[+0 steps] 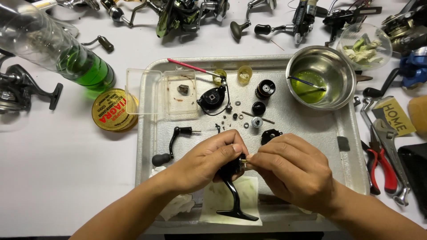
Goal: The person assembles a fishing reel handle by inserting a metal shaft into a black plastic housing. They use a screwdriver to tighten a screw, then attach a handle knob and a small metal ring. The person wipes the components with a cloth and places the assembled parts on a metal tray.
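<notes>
My left hand (205, 162) grips a black fishing reel body (232, 191) over the near part of a metal tray (147, 146), its foot pointing down toward me. My right hand (291, 166) pinches a small brass part (244, 162) at the reel body's side, fingertips meeting those of the left hand. On the tray lie a black crank handle (171, 146), a black rotor piece (211, 98), a spool (265, 89), a black cover (271, 135) and several tiny washers and screws (238, 116).
A steel bowl (321, 80) with green liquid and a brush sits at the tray's far right. A clear box lid (162, 94), a bottle of green liquid (66, 55), a yellow tin (113, 110), red pliers (381, 166), a wrench (391, 146) and other reels (178, 15) surround it.
</notes>
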